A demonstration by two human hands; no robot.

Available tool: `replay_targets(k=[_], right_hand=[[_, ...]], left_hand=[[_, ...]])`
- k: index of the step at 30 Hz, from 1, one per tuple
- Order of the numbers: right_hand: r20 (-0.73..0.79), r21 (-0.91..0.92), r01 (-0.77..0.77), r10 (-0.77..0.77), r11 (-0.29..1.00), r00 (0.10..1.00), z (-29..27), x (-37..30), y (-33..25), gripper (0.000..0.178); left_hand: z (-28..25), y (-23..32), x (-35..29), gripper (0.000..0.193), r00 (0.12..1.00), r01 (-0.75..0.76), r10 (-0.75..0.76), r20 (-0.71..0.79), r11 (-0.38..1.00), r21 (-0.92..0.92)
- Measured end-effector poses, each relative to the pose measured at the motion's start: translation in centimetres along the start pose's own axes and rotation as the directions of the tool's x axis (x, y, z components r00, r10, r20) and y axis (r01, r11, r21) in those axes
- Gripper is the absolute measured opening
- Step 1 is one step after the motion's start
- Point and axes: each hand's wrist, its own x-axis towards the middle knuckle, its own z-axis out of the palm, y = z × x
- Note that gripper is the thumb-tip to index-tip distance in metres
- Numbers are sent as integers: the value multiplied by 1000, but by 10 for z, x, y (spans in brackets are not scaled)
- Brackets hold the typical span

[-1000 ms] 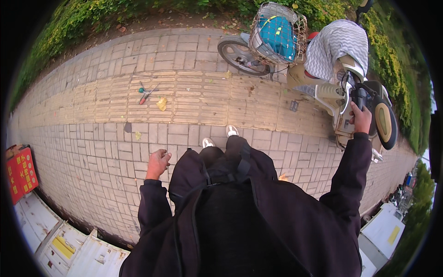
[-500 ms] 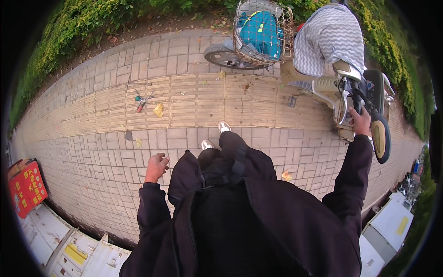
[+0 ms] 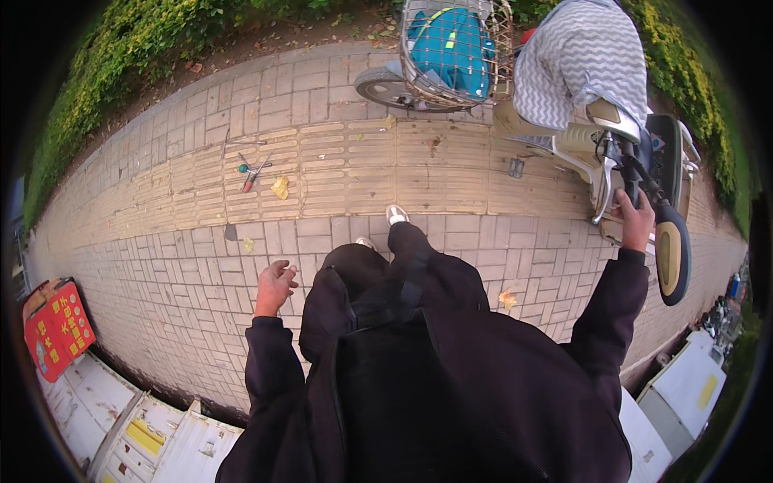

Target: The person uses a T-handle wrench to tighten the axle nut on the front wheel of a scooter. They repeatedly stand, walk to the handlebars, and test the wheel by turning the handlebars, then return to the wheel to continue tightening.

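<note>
On the right, my right hand [image 3: 635, 220] is closed round the black handlebar grip [image 3: 630, 173] of a cream scooter [image 3: 569, 153]. A silver brake lever [image 3: 603, 187] sits beside its fingers, and a mirror [image 3: 672, 251] juts out near the wrist. My left hand [image 3: 275, 286] hangs in the air over the paving, its fingers loosely bent and apart, holding nothing. A grey and white zigzag cloth [image 3: 581, 68] drapes over the scooter's front. The wire basket [image 3: 498, 48] ahead of it holds a teal bag [image 3: 456, 52].
Screwdrivers and other thin tools [image 3: 252, 173] lie on the yellow ribbed paving beside a dry leaf [image 3: 279, 187]. A small grey object [image 3: 516, 167] lies near the scooter. Hedges [image 3: 121, 88] line the far side. White carts [image 3: 161, 435] and a red sign [image 3: 58, 330] stand behind, left.
The view has shifted slightly, and my feet have changed position in a step. My right hand stays at the handlebar grip; my left hand still hangs free.
</note>
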Motion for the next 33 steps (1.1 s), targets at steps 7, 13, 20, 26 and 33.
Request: replay_targets(k=[7, 13, 20, 26, 33], right_hand=[[-299, 338, 86, 21, 937, 954, 14, -38, 33, 54], [-25, 457, -586, 668, 669, 743, 131, -141, 81, 49], [469, -82, -336, 334, 938, 818, 314, -191, 16, 48], [624, -182, -213, 280, 960, 729, 398, -192, -45, 48], [603, -322, 24, 185, 947, 776, 528, -143, -113, 32]], left_hand=[[-27, -105, -11, 44, 962, 227, -267, -58, 899, -374], [-60, -214, -36, 41, 896, 325, -434, -87, 778, -538], [-120, -275, -37, 44, 881, 329, -467, -77, 721, -610], [-176, -257, -11, 49, 889, 244, -427, -164, 746, -620], [-234, -202, 25, 45, 841, 98, -430, -328, 719, -688]])
